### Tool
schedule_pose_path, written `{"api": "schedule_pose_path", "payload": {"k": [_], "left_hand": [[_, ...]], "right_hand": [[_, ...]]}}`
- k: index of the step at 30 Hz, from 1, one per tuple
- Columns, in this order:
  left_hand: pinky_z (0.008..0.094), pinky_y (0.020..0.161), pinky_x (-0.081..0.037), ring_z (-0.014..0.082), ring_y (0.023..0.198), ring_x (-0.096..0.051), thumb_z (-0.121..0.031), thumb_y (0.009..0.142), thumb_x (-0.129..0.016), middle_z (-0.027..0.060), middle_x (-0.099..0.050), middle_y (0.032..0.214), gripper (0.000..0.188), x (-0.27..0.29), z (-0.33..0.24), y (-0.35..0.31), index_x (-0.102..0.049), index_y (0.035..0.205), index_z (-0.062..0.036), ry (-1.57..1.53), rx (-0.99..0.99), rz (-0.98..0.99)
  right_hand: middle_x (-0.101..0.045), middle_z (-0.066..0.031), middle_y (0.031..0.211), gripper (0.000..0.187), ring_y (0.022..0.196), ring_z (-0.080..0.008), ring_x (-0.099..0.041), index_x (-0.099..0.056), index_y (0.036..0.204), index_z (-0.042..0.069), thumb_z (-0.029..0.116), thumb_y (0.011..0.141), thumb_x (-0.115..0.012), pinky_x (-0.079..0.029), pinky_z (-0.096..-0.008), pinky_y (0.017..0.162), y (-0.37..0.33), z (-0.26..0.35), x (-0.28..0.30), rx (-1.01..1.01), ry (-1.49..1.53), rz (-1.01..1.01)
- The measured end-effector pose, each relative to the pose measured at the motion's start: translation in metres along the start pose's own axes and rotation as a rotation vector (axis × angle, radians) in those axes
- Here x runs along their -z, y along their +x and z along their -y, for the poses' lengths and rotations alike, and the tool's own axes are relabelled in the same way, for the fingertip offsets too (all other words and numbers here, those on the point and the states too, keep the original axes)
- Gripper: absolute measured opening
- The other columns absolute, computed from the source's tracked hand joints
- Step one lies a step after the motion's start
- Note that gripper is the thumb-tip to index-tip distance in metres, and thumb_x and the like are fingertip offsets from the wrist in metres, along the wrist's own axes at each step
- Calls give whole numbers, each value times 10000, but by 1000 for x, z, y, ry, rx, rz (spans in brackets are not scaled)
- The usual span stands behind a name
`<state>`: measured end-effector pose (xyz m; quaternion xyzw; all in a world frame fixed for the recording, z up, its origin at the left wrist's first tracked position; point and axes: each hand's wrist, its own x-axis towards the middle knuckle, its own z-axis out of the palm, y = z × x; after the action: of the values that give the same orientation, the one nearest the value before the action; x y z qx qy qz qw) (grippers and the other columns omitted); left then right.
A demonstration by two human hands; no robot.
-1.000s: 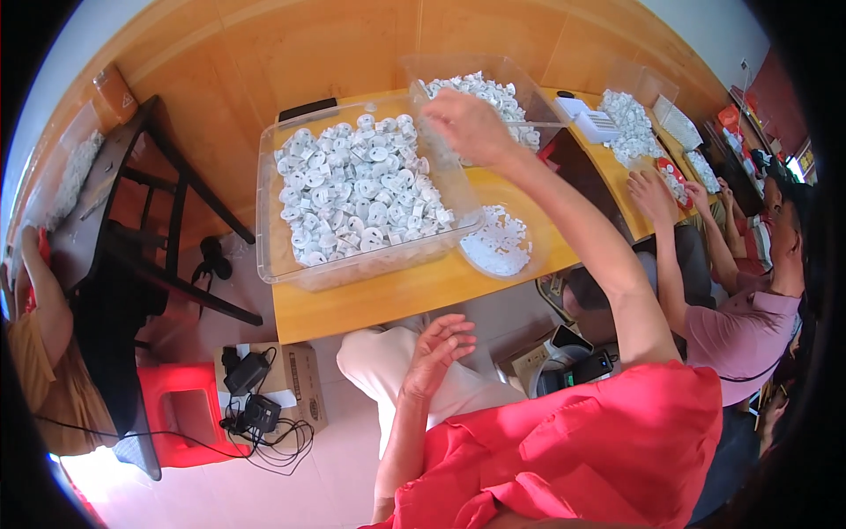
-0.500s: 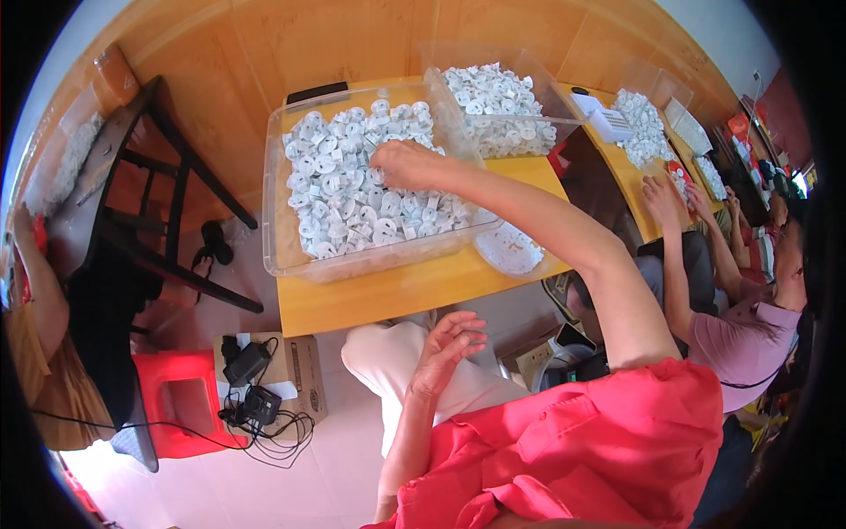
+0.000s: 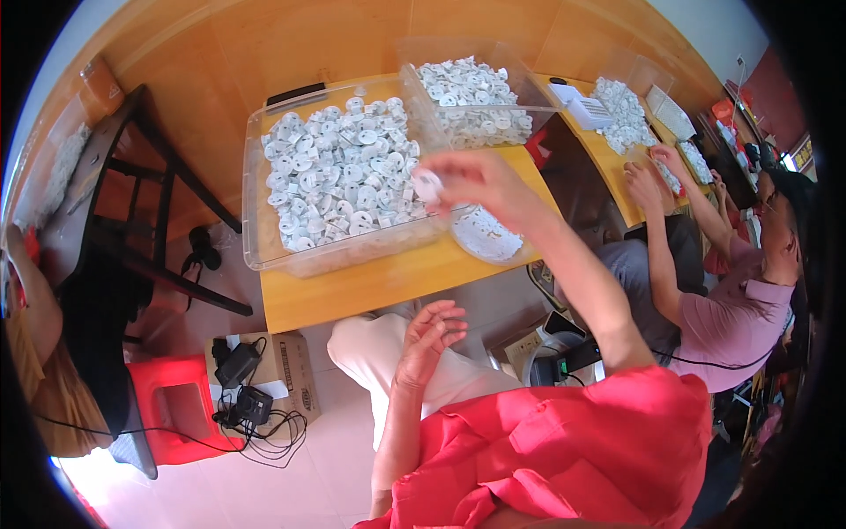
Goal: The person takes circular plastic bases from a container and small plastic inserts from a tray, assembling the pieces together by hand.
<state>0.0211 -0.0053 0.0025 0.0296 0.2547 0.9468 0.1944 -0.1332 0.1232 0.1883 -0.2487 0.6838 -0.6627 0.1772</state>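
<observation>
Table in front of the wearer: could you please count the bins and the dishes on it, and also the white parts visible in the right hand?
Near bin and far bin: 2
Round dish: 1
White part visible in the right hand: 1
Total: 4

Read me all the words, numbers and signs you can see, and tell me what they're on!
No words or numbers are clear enough to read.
Cardboard box: printing on its side, too small and blurred.
Orange thing at upper left: a small triangle sign, no readable words.
White parts: any marks would be too small to read.
</observation>
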Motion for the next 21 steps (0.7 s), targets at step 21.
{"api": "schedule_pose_path", "payload": {"k": [21], "left_hand": [[270, 754, -507, 141, 847, -600, -37, 855, -550, 80, -625, 927, 186, -9, 18, 7, -581, 1034, 4, 334, 14, -217]], "right_hand": [[-491, -69, 971, 191, 769, -170, -625, -540, 1005, -57, 1, 823, -539, -537, -252, 639, -160, -126, -71, -254, 305, -528]]}}
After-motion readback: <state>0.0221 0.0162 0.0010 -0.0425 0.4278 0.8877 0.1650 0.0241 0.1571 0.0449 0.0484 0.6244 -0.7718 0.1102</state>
